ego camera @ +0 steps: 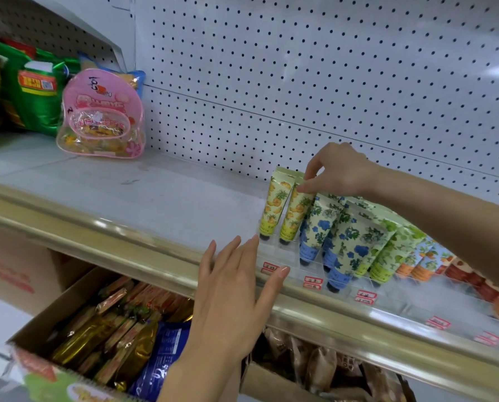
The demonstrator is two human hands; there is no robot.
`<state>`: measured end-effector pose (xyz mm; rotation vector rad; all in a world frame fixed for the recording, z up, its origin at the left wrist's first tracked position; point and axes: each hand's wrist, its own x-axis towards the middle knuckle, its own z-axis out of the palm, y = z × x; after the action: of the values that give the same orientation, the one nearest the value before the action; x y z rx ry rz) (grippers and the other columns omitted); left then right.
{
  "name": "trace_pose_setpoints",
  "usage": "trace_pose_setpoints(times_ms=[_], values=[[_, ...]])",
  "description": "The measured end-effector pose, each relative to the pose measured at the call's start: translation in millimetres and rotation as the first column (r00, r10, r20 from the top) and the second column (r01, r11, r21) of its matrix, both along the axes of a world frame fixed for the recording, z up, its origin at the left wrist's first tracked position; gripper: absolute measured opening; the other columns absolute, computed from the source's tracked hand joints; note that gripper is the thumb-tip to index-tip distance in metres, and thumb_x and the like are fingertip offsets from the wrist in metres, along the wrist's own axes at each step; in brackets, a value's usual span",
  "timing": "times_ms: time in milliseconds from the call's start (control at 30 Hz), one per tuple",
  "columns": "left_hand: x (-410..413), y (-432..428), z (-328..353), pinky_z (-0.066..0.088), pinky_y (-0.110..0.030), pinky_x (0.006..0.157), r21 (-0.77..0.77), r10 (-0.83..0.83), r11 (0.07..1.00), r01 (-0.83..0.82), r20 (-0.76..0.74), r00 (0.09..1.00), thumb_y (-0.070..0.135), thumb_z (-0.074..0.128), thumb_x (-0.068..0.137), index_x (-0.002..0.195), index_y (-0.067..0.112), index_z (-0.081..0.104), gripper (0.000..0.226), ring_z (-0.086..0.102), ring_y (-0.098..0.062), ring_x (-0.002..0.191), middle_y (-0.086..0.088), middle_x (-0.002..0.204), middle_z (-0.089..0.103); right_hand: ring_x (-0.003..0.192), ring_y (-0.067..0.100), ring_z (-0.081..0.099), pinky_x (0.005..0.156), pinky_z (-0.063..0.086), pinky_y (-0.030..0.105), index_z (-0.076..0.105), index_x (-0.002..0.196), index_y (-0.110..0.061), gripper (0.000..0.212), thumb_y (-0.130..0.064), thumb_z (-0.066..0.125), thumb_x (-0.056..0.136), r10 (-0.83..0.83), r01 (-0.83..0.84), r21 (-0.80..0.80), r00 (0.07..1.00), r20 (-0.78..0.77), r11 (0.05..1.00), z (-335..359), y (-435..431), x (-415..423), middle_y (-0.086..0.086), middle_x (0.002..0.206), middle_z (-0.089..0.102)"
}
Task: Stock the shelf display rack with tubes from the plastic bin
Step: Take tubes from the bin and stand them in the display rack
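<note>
A clear acrylic display rack (pixel 280 252) stands on the white shelf and holds upright tubes in rows. Two yellow pineapple-print tubes (pixel 272 204) fill its left end; blue-flower tubes (pixel 318 224), green-leaf tubes (pixel 387 250) and orange tubes (pixel 422 262) follow to the right. My right hand (pixel 338 169) pinches the top edge of the second yellow pineapple tube (pixel 296 210), which stands in the rack. My left hand (pixel 236 280) hovers open, fingers spread, over the shelf's front rail by the rack's left corner. The plastic bin is out of view.
The white shelf (pixel 155 192) has a gold front rail (pixel 97 227) and a pegboard back (pixel 300 68). A pink snack bag (pixel 103 114) and green packets (pixel 36 91) stand at the far left. Below, a cardboard box (pixel 39 323) holds snack packets. Red price tags (pixel 312 281) line the rack's front.
</note>
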<state>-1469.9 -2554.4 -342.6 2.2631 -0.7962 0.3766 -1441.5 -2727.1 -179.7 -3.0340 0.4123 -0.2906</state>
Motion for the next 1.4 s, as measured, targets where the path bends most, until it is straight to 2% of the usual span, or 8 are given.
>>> trace_pose_setpoints(times_ms=[167, 367, 733, 867, 933, 1067, 1200, 1400], values=[[1, 1, -1, -0.015, -0.025, 0.114, 0.007, -0.007, 1.000, 0.007, -0.005, 1.000, 0.073, -0.005, 0.082, 0.149, 0.031, 0.019, 0.083, 0.006, 0.004, 0.142, 0.017, 0.152, 0.029, 0.119, 0.028, 0.036, 0.084, 0.025, 0.037, 0.070, 0.087, -0.018, 0.021, -0.038, 0.070, 0.081, -0.022, 0.022, -0.069, 1.000, -0.001, 0.997, 0, 4, 3, 0.001, 0.092, 0.056], [1, 1, -2, -0.014, -0.026, 0.115, 0.012, -0.008, 1.000, 0.008, -0.007, 1.000, 0.072, -0.002, 0.084, 0.149, 0.032, 0.019, 0.080, 0.007, 0.005, 0.142, 0.017, 0.152, 0.029, 0.118, 0.028, 0.036, 0.084, 0.024, 0.037, 0.070, 0.090, -0.018, 0.022, -0.038, 0.069, 0.082, -0.032, 0.031, -0.117, 0.999, -0.002, 0.993, 0, 7, 4, -0.001, 0.088, 0.051], [1, 1, -2, -0.009, -0.030, 0.117, 0.005, -0.010, 1.000, 0.010, -0.006, 1.000, 0.073, -0.005, 0.083, 0.149, 0.032, 0.021, 0.082, 0.010, 0.003, 0.142, 0.017, 0.151, 0.031, 0.116, 0.024, 0.047, 0.101, 0.035, 0.044, 0.068, 0.085, -0.022, 0.014, -0.035, 0.071, 0.079, 0.011, -0.014, -0.072, 0.999, -0.039, 0.997, 12, 4, -3, 0.002, 0.107, 0.064], [0, 1, -1, -0.007, -0.033, 0.118, 0.014, -0.008, 1.000, 0.008, 0.009, 1.000, 0.073, -0.005, 0.082, 0.149, 0.032, 0.020, 0.083, 0.008, 0.003, 0.143, 0.016, 0.153, 0.028, 0.117, 0.022, 0.051, 0.102, 0.038, 0.041, 0.068, 0.103, -0.017, 0.026, -0.033, 0.068, 0.083, 0.061, -0.063, -0.047, 0.997, -0.052, 0.997, 26, 5, -18, 0.004, 0.118, 0.061], [-4, 1, 1, -0.009, -0.033, 0.118, 0.027, -0.002, 1.000, 0.002, 0.015, 1.000, 0.073, -0.005, 0.082, 0.150, 0.030, 0.017, 0.084, 0.003, 0.001, 0.144, 0.014, 0.156, 0.022, 0.124, 0.020, 0.046, 0.100, 0.036, 0.031, 0.060, 0.122, -0.016, 0.041, -0.035, 0.065, 0.086, 0.090, -0.098, -0.062, 0.989, -0.115, 0.993, 35, 7, -34, 0.003, 0.132, 0.053], [-20, 5, 4, -0.008, -0.038, 0.117, 0.071, 0.010, 0.997, -0.018, 0.107, 0.994, 0.070, 0.004, 0.089, 0.150, 0.023, 0.024, 0.080, 0.000, -0.007, 0.146, 0.004, 0.158, 0.018, 0.139, 0.019, 0.027, 0.109, 0.025, 0.030, 0.029, 0.147, -0.020, 0.071, -0.048, 0.056, 0.088, 0.155, -0.212, -0.170, 0.941, -0.300, 0.962, 38, 18, -78, 0.001, 0.153, 0.026], [-52, 13, -4, 0.008, -0.045, 0.117, 0.170, -0.018, 0.985, -0.026, 0.255, 0.967, 0.063, 0.020, 0.095, 0.143, 0.012, 0.040, 0.073, 0.022, -0.019, 0.144, -0.007, 0.152, 0.035, 0.146, 0.015, 0.003, 0.114, 0.008, 0.022, 0.004, 0.152, -0.014, 0.087, -0.052, 0.050, 0.089, 0.259, -0.379, -0.265, 0.881, -0.395, 0.886, 16, 28, -133, 0.002, 0.160, 0.003], [-126, 23, -52, 0.016, -0.044, 0.116, 0.286, -0.210, 0.947, 0.144, 0.213, 0.954, 0.057, 0.028, 0.095, 0.137, 0.007, 0.048, 0.068, 0.035, -0.023, 0.138, -0.010, 0.144, 0.046, 0.146, 0.017, 0.004, 0.109, -0.004, 0.016, 0.001, 0.151, -0.011, 0.086, -0.050, 0.049, 0.092, 0.430, -0.505, -0.247, 0.851, -0.301, 0.827, -52, 20, -224, 0.005, 0.160, 0.002]])
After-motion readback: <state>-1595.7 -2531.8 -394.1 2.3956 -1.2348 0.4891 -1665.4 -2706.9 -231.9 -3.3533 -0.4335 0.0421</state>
